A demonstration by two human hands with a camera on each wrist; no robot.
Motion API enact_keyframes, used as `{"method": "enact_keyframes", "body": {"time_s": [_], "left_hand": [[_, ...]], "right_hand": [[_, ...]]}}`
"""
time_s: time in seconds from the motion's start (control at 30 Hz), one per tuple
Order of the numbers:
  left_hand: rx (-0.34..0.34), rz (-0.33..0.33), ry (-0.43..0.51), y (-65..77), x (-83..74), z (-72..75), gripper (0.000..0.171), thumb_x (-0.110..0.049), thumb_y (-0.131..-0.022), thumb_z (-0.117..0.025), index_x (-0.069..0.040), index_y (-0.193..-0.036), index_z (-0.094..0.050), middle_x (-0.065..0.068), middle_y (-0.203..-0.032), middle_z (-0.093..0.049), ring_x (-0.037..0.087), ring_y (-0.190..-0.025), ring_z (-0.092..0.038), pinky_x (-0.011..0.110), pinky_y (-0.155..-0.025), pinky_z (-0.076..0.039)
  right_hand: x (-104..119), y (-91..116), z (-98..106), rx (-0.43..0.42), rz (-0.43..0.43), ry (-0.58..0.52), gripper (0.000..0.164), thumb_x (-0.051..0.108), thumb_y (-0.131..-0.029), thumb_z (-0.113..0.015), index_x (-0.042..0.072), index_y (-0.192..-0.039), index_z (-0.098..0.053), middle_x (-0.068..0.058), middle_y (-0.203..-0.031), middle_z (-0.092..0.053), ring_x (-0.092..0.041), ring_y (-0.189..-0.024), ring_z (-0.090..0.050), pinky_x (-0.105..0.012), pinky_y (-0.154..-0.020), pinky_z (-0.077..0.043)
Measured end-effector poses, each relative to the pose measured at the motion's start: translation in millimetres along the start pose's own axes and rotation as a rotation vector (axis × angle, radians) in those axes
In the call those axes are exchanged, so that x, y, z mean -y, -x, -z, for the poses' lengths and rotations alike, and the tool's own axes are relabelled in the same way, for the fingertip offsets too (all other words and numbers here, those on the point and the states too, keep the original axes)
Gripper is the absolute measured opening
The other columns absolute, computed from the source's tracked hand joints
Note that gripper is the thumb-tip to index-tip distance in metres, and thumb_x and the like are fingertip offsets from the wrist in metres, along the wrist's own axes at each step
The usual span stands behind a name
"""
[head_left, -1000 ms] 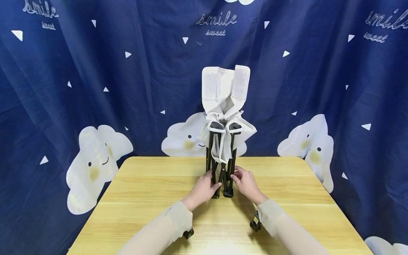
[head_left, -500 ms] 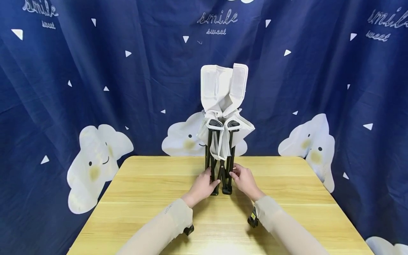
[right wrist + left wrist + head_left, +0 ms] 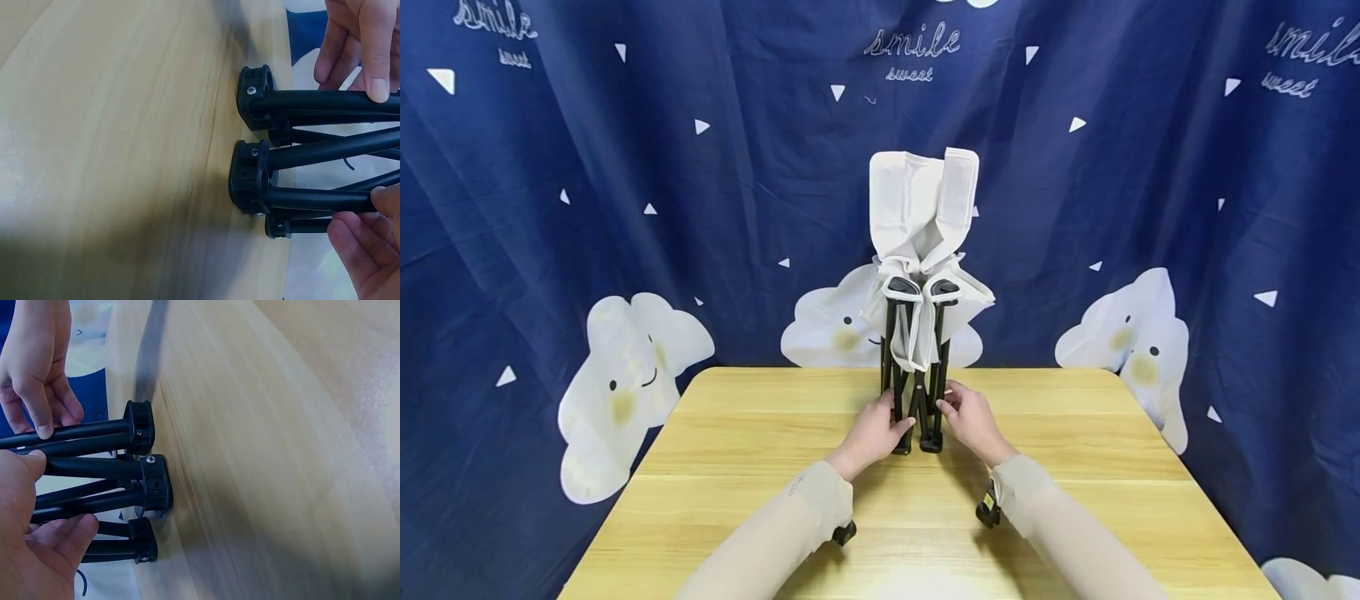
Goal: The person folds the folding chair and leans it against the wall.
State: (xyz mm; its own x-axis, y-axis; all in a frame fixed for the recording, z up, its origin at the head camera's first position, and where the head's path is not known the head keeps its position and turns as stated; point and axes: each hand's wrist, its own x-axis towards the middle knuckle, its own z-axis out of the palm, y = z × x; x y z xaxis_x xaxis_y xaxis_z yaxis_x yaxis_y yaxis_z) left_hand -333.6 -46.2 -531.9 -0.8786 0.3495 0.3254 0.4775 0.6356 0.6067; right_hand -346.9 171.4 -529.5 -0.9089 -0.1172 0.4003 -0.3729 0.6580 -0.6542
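Note:
A folding chair [image 3: 904, 196] stands folded and upright on the table, its white fabric bunched above slim black legs [image 3: 898, 400]. My left hand [image 3: 868, 432] grips the legs on the left side low down, thumb in front. On the other side my right hand [image 3: 973, 423] pinches a right leg between thumb and fingers. The left wrist view shows black plastic feet [image 3: 156, 484] with screws, close to the tabletop. Thumb and fingertips of the right hand [image 3: 375, 250] lie around a black tube in the right wrist view. Some fingers are hidden behind the legs.
The light wooden table [image 3: 745, 500] ends just behind the chair. A dark blue curtain [image 3: 760, 167] with white clouds and triangles hangs beyond it. Small black devices [image 3: 989, 510] sit under the wrists.
The chair has shifted slightly away from me and to the left. Both hands have moved along with it, keeping their hold on the legs.

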Motion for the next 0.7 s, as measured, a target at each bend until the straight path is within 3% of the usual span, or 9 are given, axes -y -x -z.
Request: {"method": "enact_keyframes", "body": {"time_s": [0.7], "left_hand": [[-0.001, 0.026, 0.024, -10.2, 3.4, 3.4, 0.044, -0.019, -0.104, -0.074, 0.007, -0.136, -0.058, 0.023, -0.115, -0.075, 0.035, -0.103, -0.078, 0.048, -0.093, -0.065]], "right_hand": [[-2.3, -13.5, -8.3, -0.021, -0.001, -0.004, 0.025, 0.001, -0.098, -0.074, -0.006, -0.123, -0.072, -0.021, -0.101, -0.083, -0.037, -0.096, -0.082, -0.053, -0.089, -0.065]]}}
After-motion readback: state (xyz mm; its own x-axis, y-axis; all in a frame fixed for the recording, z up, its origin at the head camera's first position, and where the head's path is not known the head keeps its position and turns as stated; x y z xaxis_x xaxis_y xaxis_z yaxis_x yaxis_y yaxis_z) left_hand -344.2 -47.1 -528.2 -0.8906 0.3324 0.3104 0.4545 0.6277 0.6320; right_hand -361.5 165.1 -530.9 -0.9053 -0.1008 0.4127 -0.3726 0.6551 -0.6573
